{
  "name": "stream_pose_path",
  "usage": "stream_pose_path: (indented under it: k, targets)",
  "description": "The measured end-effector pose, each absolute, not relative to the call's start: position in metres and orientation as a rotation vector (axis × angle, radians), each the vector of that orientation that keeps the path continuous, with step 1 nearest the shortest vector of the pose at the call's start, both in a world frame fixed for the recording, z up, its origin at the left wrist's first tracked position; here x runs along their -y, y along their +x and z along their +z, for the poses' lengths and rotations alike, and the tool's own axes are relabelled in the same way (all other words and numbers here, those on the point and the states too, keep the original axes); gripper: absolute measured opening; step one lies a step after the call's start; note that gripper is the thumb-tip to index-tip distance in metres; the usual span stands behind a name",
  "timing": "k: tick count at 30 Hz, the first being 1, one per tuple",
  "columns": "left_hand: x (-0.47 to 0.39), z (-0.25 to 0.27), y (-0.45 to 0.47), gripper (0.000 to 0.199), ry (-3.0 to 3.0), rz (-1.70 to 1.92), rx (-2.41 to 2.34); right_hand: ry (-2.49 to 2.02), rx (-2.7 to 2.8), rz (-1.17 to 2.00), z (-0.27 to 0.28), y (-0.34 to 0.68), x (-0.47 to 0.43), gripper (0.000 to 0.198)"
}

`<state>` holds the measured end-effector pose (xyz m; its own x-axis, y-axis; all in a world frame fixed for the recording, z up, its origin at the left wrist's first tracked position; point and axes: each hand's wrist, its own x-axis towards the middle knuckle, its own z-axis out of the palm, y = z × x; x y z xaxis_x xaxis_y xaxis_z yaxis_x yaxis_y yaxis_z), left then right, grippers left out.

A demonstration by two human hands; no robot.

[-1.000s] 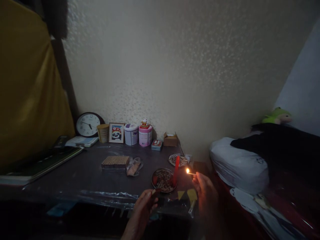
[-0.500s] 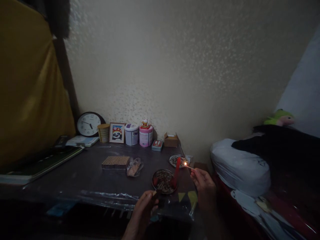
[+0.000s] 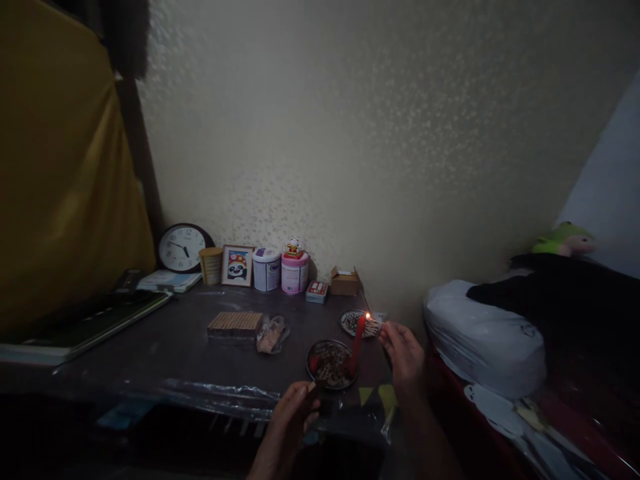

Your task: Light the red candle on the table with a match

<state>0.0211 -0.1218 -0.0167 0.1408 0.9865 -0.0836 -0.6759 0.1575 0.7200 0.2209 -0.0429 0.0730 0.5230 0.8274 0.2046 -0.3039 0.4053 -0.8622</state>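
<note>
A burning match is pinched in my right hand (image 3: 403, 353), its flame (image 3: 368, 316) close by the top of a red candle (image 3: 357, 347). The candle leans slightly and stands at the right side of a round patterned dish (image 3: 309, 375). I cannot tell whether its wick burns. My left hand (image 3: 290, 417), low in front of that dish, grips a small brown box that looks like a matchbox (image 3: 316, 386). Behind the candle, a second round dish (image 3: 345, 323) has several matchsticks (image 3: 371, 327) on it.
A stack of wooden strips (image 3: 235, 325) and a crumpled clear bag (image 3: 271, 335) lie mid-table. Along the wall stand a clock (image 3: 184, 248), a picture frame (image 3: 237, 265), two tins (image 3: 267, 270), a card box (image 3: 317, 291) and an open carton (image 3: 345, 281). White bag (image 3: 485, 333) at right.
My right hand has brought the lit match slightly up and left, so its flame is now by the candle's top. The left hand keeps its hold; the view has shifted slightly.
</note>
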Motion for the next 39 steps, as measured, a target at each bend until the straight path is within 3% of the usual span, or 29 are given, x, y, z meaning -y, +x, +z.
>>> stream_pose_path:
  k: [39]
  targets:
    - [0.117,-0.023,0.022,0.021,0.595,1.315,-0.619,-0.866,0.732,0.825,0.068,0.218,0.032,0.025]
